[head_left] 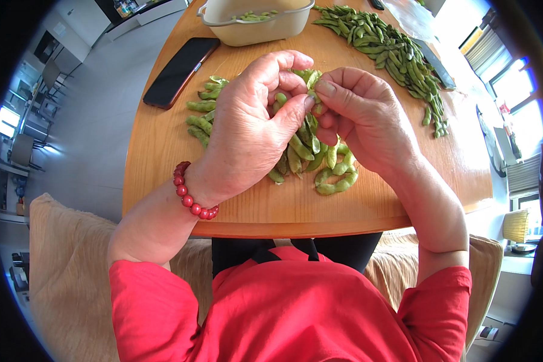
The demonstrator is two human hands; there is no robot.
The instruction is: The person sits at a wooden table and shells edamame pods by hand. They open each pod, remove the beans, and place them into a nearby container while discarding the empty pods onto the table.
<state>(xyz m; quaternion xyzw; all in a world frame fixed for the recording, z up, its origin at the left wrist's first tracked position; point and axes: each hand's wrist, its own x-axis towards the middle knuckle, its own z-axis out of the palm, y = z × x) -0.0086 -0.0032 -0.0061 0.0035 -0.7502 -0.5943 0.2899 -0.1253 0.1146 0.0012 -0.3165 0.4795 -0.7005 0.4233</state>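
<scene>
My left hand [258, 113] is raised over the table, its fingers curled around a few shelled green soybeans [279, 98]. Between the thumbs and fingertips of both hands is a split edamame pod [311, 78]. My right hand [366, 117] pinches it from the right side. Below the hands lies a loose pile of edamame pods [301, 147], partly covered by my left hand and wrist. More pods [200, 120] from it show left of that hand. Two curved pods [337, 181] rest at the pile's near right.
A beige plastic basin [255, 35] with shelled beans [255, 16] stands at the far side. A black smartphone [181, 72] lies at left on the wooden table [253, 215]. A long heap of edamame pods [389, 56] stretches along the right, beside a flat dark object [436, 65] and clear plastic [407, 16].
</scene>
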